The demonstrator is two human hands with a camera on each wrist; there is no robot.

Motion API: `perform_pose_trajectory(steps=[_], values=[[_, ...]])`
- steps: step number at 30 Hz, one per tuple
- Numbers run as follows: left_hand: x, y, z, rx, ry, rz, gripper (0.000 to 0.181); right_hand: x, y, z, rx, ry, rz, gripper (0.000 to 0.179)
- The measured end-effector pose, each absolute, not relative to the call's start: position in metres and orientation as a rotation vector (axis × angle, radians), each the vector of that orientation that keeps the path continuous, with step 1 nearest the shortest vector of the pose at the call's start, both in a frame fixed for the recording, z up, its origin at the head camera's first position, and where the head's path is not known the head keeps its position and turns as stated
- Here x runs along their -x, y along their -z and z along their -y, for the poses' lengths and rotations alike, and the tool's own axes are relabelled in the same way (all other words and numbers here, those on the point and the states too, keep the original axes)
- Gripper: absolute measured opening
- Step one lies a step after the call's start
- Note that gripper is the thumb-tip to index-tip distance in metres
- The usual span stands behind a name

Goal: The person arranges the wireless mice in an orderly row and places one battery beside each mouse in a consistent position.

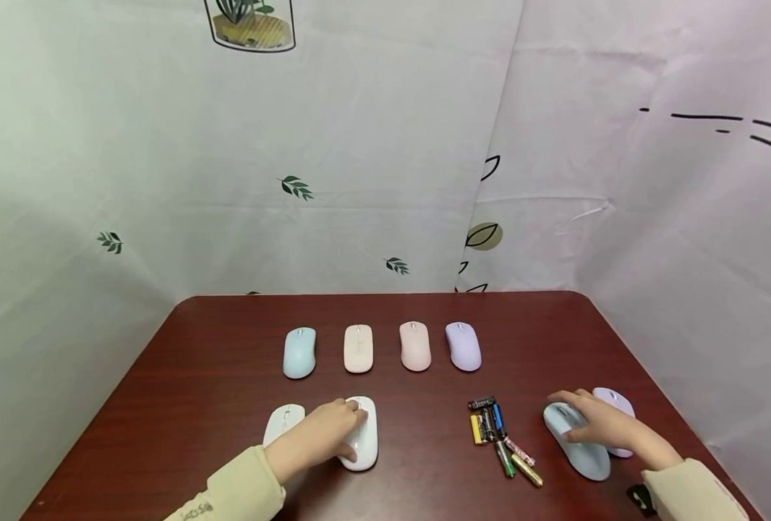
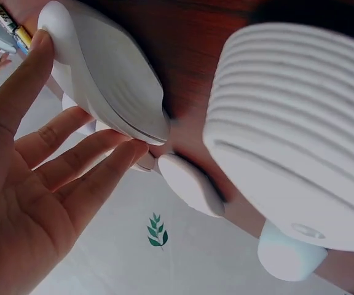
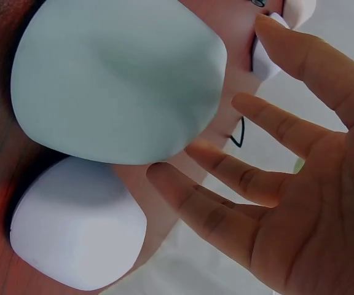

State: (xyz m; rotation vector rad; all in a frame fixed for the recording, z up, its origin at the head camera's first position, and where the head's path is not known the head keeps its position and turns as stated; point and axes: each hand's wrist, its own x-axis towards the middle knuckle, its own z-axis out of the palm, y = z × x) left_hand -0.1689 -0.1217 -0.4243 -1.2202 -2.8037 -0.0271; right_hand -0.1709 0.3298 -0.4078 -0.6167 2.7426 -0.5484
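My left hand (image 1: 323, 434) holds a white mouse (image 1: 367, 441) by its sides. In the left wrist view the thumb lies on one side of this mouse (image 2: 106, 61) and the fingertips on the other. A second white mouse (image 1: 281, 421) sits just left of that hand, partly behind the forearm. At the right, my right hand (image 1: 603, 423) is over a blue-grey mouse (image 1: 587, 459). Its fingers are spread and loosely bent beside that mouse (image 3: 115, 80) in the right wrist view, not gripping it. A lavender mouse (image 1: 620, 401) lies partly hidden behind the right hand.
Along the back stand a light blue mouse (image 1: 299, 353), a cream mouse (image 1: 358, 349), a pink mouse (image 1: 415, 347) and a lilac mouse (image 1: 463, 347). Several loose batteries (image 1: 487, 425) lie left of the right hand. A small dark object (image 1: 639, 498) is by the right sleeve. Pale printed cloth (image 1: 359, 145) surrounds the table.
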Motion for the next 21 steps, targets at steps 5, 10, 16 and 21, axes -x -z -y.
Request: perform_pose_trajectory(steps=[5, 10, 16, 21], values=[[0.173, 0.423, 0.12, 1.24, -0.018, 2.809, 0.047, 0.17, 0.409, -0.329, 0.565, 0.543, -2.726, 0.057], [0.175, 0.423, 0.119, 1.242, -0.011, 2.807, 0.047, 0.174, 0.406, -0.323, 0.477, 0.518, -2.738, 0.056], [0.174, 0.421, 0.119, 1.241, 0.001, 2.812, 0.047, 0.175, 0.404, -0.313, 0.34, 0.48, -2.745, 0.056], [0.172, 0.42, 0.121, 1.24, 0.037, 2.835, 0.046, 0.177, 0.405, -0.311, 0.357, 0.468, -2.737, 0.056]])
